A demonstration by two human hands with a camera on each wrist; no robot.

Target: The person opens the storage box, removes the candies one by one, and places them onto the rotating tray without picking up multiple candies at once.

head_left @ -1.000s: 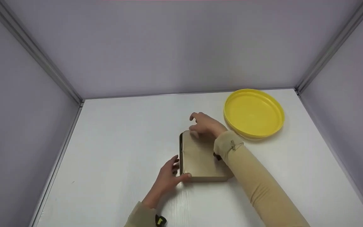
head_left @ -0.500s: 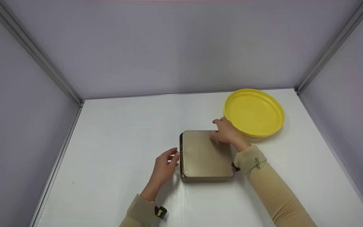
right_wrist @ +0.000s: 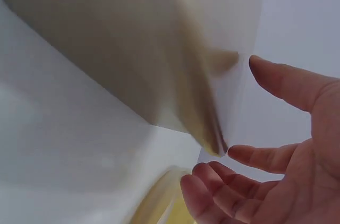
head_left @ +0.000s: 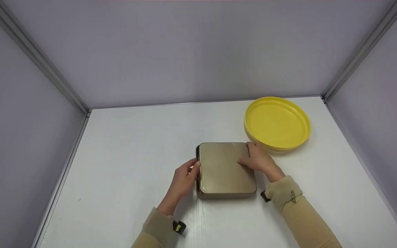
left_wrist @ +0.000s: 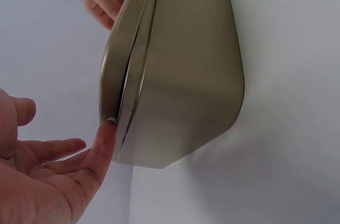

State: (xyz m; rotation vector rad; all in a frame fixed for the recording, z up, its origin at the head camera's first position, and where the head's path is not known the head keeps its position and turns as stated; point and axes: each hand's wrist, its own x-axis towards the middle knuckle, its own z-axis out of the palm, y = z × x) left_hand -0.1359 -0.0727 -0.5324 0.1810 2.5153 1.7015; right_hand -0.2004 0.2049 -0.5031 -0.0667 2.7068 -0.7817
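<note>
A gold-brown metal tin (head_left: 226, 196) stands on the white table. Its square lid (head_left: 221, 168) sits on top, and a dark gap shows under the lid's left edge. At that edge is my left hand (head_left: 184, 177); the left wrist view shows one fingertip (left_wrist: 109, 123) touching the lid's rim at the gap, with the other fingers loosely extended. My right hand (head_left: 260, 160) is at the far right corner of the lid. In the right wrist view its thumb (right_wrist: 276, 78) is by the lid's top and the fingers are around the corner, none clearly gripping.
A round yellow tray (head_left: 277, 124) with a raised rim lies just behind and to the right of the tin, close to my right hand. Grey panels (head_left: 198, 51) enclose the white table (head_left: 133, 144) at the back and both sides.
My right hand has slid from above the lid's far edge to its right corner. My left hand has left the near left corner and now touches the left edge. The tin stays put.
</note>
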